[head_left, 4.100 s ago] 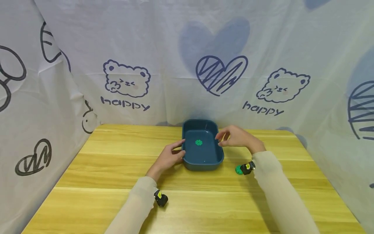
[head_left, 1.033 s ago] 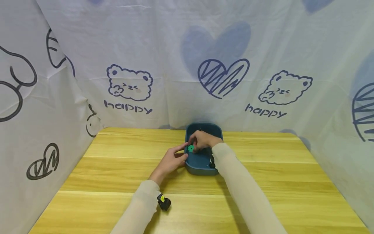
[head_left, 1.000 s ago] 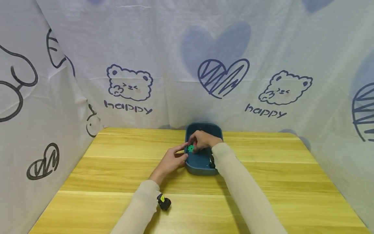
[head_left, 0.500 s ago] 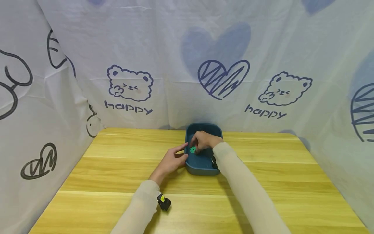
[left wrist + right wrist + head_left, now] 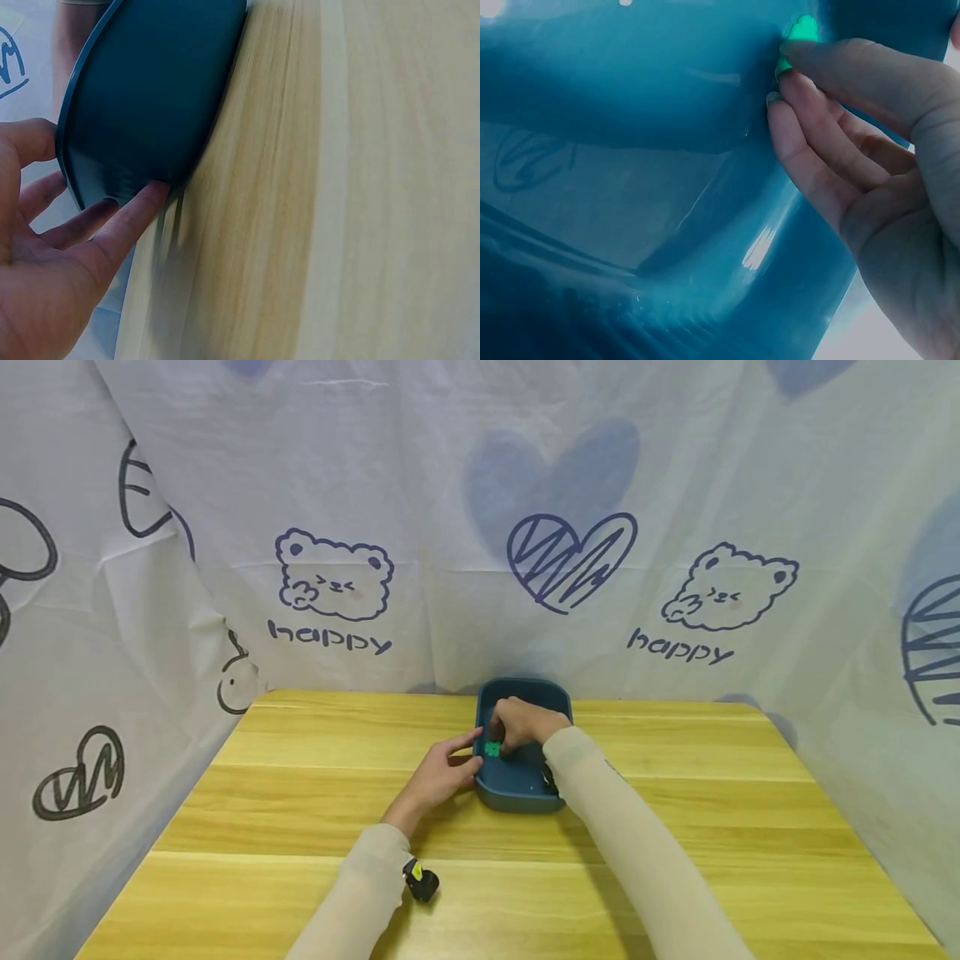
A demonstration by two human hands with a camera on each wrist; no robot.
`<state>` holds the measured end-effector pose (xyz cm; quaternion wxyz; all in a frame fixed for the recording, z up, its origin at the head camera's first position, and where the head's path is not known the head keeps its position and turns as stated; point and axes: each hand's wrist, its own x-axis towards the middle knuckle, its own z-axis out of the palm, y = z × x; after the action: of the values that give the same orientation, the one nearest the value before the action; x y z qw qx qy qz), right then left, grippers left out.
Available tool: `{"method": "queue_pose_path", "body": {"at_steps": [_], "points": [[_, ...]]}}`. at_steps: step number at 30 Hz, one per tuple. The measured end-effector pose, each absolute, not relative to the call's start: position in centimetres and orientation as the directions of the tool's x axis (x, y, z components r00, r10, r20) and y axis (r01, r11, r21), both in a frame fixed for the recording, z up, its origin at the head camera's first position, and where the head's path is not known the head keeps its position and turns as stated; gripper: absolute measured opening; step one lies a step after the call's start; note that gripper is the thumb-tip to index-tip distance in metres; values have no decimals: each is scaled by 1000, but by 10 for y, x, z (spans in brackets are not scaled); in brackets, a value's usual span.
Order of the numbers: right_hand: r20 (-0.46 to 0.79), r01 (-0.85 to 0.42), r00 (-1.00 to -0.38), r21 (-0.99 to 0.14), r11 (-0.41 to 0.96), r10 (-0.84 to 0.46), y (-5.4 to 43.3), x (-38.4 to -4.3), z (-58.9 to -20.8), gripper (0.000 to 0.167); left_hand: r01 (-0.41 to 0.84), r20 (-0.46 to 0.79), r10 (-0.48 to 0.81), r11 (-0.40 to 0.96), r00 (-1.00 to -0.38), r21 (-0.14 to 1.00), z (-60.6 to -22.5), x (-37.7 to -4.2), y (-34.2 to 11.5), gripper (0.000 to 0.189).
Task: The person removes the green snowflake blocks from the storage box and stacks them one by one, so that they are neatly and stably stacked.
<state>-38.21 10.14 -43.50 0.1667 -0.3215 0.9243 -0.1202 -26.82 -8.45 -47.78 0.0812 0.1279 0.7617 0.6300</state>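
A dark blue rectangular box (image 5: 525,802) stands at the back of the table. My left hand (image 5: 438,777) rests against its left side, with fairly straight fingers (image 5: 146,206) touching the wall and rim in the left wrist view. My right hand (image 5: 525,722) reaches inside the box. Its thumb and fingertips pinch a green flower-shaped plastic disc (image 5: 492,749), seen as a bright green edge (image 5: 804,30) in the right wrist view. The fingers cover part of the disc, and I cannot tell whether a second piece is hidden there.
The wooden table (image 5: 300,777) spreads around the box on both sides and in front. A white printed cloth (image 5: 442,527) hangs right behind the box and along both sides. A small black camera (image 5: 422,881) sits at the left wrist.
Since the earliest frame, my right hand has moved left into the box and pinched a green disc. The green disc on the table is no longer seen there. Lately the held disc turned slightly.
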Motion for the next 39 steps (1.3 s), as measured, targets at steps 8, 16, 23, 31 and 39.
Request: {"method": "queue_pose_path", "body": {"at_steps": [8,16,23,31,39], "points": [[-234,-556,-730,-345,757,-642,101,-385,-438,18,81,26,311,166,-950,983,-475,-269,-85,55],[-222,-561,-718,-378,737,-660,102,-385,-437,14,65,13,313,158,-950,985,-474,-269,-85,55],[-218,-568,-710,-385,727,-670,101,-384,-439,11,64,11,314,160,-949,985,-473,-268,-85,55],[-192,-587,-716,-357,727,-672,100,-385,-440,9,69,15,315,163,-949,984,-472,-267,-85,55],[-172,-598,-719,-341,725,-674,101,-383,-437,11,82,23,309,177,-951,981,-473,-266,-85,54]]}}
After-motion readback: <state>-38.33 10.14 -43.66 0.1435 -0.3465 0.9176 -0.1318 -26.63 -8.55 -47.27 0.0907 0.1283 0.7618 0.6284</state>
